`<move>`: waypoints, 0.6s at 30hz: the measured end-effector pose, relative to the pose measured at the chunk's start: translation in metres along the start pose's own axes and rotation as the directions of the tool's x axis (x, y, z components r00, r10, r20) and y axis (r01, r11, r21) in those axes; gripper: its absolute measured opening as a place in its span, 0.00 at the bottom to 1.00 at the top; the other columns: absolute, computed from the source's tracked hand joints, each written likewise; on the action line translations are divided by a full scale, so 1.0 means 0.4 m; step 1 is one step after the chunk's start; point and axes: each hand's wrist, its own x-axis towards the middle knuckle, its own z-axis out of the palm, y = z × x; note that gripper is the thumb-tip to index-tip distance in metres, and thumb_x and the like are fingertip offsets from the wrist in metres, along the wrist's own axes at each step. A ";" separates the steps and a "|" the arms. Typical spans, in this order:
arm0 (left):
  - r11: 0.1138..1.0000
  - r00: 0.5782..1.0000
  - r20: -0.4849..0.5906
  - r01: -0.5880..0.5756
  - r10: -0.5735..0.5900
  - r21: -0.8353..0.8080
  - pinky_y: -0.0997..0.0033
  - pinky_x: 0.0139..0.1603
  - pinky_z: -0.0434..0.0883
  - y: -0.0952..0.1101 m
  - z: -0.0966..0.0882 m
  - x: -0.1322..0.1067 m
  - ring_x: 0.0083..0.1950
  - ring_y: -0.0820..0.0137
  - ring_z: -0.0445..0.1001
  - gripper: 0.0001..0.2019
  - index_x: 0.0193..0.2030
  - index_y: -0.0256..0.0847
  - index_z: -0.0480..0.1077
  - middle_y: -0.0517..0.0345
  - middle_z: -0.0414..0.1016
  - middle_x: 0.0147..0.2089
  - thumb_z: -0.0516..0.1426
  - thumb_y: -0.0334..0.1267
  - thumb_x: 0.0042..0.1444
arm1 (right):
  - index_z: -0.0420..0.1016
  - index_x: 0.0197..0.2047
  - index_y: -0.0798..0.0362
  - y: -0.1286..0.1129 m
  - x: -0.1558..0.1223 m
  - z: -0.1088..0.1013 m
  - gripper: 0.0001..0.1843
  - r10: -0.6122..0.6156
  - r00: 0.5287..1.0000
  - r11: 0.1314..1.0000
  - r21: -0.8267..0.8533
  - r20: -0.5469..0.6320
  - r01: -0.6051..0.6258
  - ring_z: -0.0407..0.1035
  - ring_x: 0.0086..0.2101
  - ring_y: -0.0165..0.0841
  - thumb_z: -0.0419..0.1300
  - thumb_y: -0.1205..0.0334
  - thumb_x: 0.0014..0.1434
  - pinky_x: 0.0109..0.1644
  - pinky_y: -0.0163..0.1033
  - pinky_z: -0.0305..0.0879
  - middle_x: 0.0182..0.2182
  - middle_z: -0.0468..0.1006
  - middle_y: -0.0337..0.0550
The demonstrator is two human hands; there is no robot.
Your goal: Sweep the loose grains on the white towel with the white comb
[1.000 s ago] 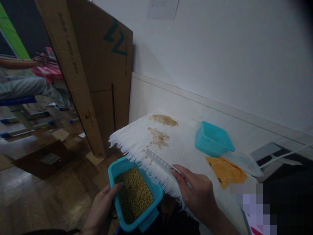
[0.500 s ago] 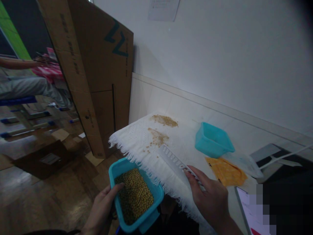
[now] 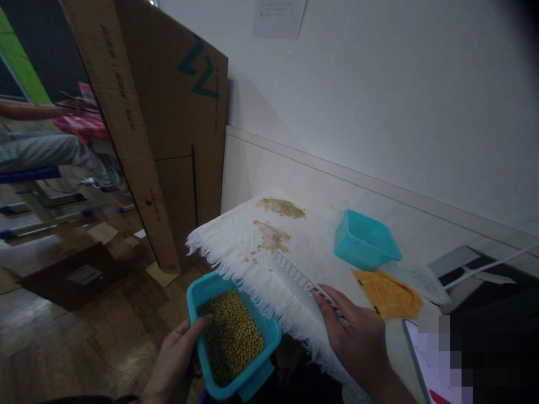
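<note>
My left hand (image 3: 174, 362) grips the near side of a teal tub (image 3: 261, 331) full of yellowish beans, held just below the fringed edge of a white cloth (image 3: 236, 241). My right hand (image 3: 357, 336) is closed on a white slotted scraper (image 3: 295, 272), whose blade lies on the cloth and points toward two patches of loose beans (image 3: 272, 238). A second, empty teal tub (image 3: 364, 241) stands on the cloth to the right.
Tall cardboard boxes (image 3: 168, 123) lean against the wall at the left. An orange cloth (image 3: 387, 294) and a clear bag lie right of the empty tub. Another person's arm (image 3: 29, 109) shows far left over the wooden floor.
My right hand drew the scraper rightward and back from the cloth's edge, then nudged it slightly left. The bean tub in my left hand stayed put.
</note>
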 end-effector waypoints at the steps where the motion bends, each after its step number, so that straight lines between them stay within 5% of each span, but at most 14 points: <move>1: 1.000 1.000 0.006 -0.004 0.004 -0.009 0.70 0.24 0.68 0.000 0.000 0.000 0.22 0.68 0.70 0.18 0.28 0.43 0.82 0.61 0.76 0.22 0.80 0.47 0.36 | 0.91 0.40 0.56 0.001 -0.002 0.002 0.32 0.001 1.000 1.000 0.011 0.004 -0.001 0.84 0.20 0.36 0.50 0.55 0.87 0.26 0.34 0.78 0.30 0.92 0.49; 10: 1.000 1.000 0.005 0.013 -0.013 -0.024 0.67 0.28 0.74 -0.006 -0.004 0.010 0.27 0.63 0.78 0.19 0.32 0.41 0.85 0.50 0.87 0.31 0.81 0.48 0.36 | 0.92 0.41 0.54 -0.004 -0.010 -0.008 0.28 0.047 0.997 0.995 0.081 0.060 -0.051 0.85 0.21 0.37 0.53 0.55 0.85 0.28 0.33 0.81 0.31 0.92 0.48; 18: 1.000 1.000 -0.006 -0.005 0.005 -0.020 0.70 0.24 0.68 0.007 0.001 -0.003 0.25 0.66 0.73 0.20 0.28 0.42 0.83 0.54 0.82 0.25 0.81 0.50 0.34 | 0.93 0.44 0.51 -0.029 -0.043 0.008 0.27 0.165 0.983 0.971 0.161 0.081 -0.176 0.86 0.24 0.38 0.54 0.52 0.84 0.31 0.35 0.83 0.32 0.93 0.48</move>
